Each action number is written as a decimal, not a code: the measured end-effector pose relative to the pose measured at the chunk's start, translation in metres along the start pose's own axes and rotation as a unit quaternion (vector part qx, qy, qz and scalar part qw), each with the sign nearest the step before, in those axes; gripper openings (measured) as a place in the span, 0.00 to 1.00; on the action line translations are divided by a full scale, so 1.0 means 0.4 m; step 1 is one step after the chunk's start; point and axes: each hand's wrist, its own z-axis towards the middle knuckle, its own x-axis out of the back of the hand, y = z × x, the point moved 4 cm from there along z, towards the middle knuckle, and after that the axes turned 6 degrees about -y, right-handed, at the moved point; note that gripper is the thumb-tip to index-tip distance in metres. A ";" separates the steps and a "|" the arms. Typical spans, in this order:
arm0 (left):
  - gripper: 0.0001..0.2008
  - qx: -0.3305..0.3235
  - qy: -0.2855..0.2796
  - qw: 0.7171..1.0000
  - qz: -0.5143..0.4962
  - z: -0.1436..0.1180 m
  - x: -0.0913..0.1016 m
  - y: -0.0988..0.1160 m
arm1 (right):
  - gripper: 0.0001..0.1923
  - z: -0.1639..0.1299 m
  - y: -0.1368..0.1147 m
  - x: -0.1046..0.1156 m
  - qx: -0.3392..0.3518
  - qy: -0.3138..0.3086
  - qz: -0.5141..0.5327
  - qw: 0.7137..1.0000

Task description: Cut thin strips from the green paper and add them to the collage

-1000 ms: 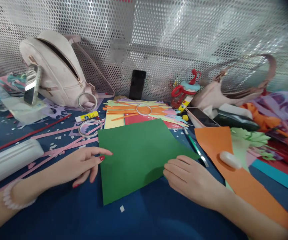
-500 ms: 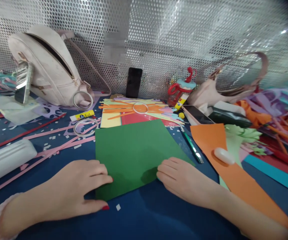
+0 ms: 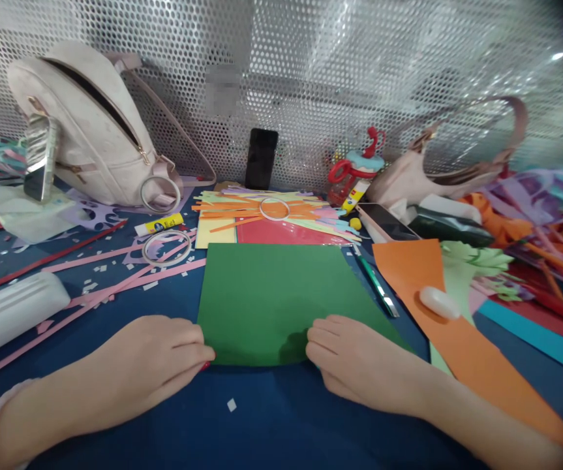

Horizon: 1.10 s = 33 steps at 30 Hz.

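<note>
1 green sheet (image 3: pixel 266 294) lying around the middle of the desk (image 3: pixel 286 431), with 1 side turned toward the desk's near edge. Pinched at the near left corner by the left hand (image 3: pixel 164 359), thumb and fingers together; grasped along the near side by the right hand (image 3: pixel 352 359) too, fingers curled over, thumb hidden from view. Likely trouble: a buckle or stray crease through the middle, from pushing both hands toward each other; a crooked lie, from lifting 1 corner more than the other; a dent under the right fingertips, from squeezing too hard. Possible snag as well on the green cutter (image 3: pixel 378 284), just beside the slanting right side, from sliding toward the desk's right edge; blade too small to judge as out or in. As for looks: plain, matt, evenly deep green, no fold visible, darker only in the shadow by the right hand, near side seeming slightly bowed, near right corner mostly hidden behind the wrist. Beyond, toward the desk's far edge, a red sheet (image 3: pixel 266 235) under a heap of paper strips (image 3: pixel 232 207), then 1 dark phone (image 3: pixel 261 158) propped upright. Toward the right edge, orange paper (image 3: pixel 406 261) bearing 1 white oval object (image 3: pixel 440 303). Toward the left edge, pink strips (image 3: pixel 181 269) and 1 yellow glue stick (image 3: pixel 161 225); at the far left, a pale backpack (image 3: pixel 85 130). Toward the near edge, 1 small white scrap (image 3: pixel 232 405).
</note>
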 end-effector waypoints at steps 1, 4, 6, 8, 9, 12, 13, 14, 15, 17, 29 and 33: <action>0.23 -0.001 -0.011 1.000 0.000 0.002 -0.002 -0.001 | 0.07 0.001 0.004 0.000 -0.010 -0.007 0.019 1.000; 0.21 -0.005 -0.053 0.999 0.011 0.006 -0.009 -0.003 | 0.07 0.005 0.012 0.000 -0.031 -0.035 0.066 0.997; 0.22 -0.016 -0.088 0.996 0.020 0.004 -0.013 -0.003 | 0.09 0.006 0.015 0.000 -0.039 -0.050 0.090 0.994; 0.27 -0.024 -0.115 0.993 0.026 0.001 -0.018 -0.004 | 0.10 0.007 0.018 0.000 -0.046 -0.059 0.112 0.991; 0.28 -0.025 -0.123 0.992 0.027 -0.001 -0.020 -0.005 | 0.10 0.007 0.019 0.000 -0.051 -0.064 0.122 0.989; 0.29 -0.023 -0.133 0.991 0.015 -0.003 -0.024 -0.010 | 0.12 0.006 0.023 -0.001 -0.069 -0.082 0.145 0.984; 0.29 -0.020 -0.133 0.991 0.008 -0.003 -0.024 -0.012 | 0.12 0.006 0.025 -0.001 -0.077 -0.086 0.150 0.982; 0.29 -0.017 -0.132 0.991 0.000 -0.001 -0.023 -0.013 | 0.13 0.006 0.026 -0.001 -0.083 -0.090 0.155 0.980; 0.28 -0.014 -0.131 0.991 -0.008 0.000 -0.023 -0.015 | 0.13 0.007 0.027 -0.001 -0.089 -0.093 0.161 0.979; 0.27 -0.005 -0.133 0.991 -0.022 0.004 -0.023 -0.019 | 0.13 0.008 0.028 -0.001 -0.102 -0.098 0.173 0.975; 0.26 0.042 -0.158 0.984 -0.074 -0.001 -0.038 -0.033 | 0.12 0.013 0.035 0.015 -0.165 -0.100 0.224 0.955; 0.26 0.044 -0.164 0.982 -0.083 0.002 -0.033 -0.033 | 0.12 0.012 0.036 0.016 -0.166 -0.101 0.238 0.952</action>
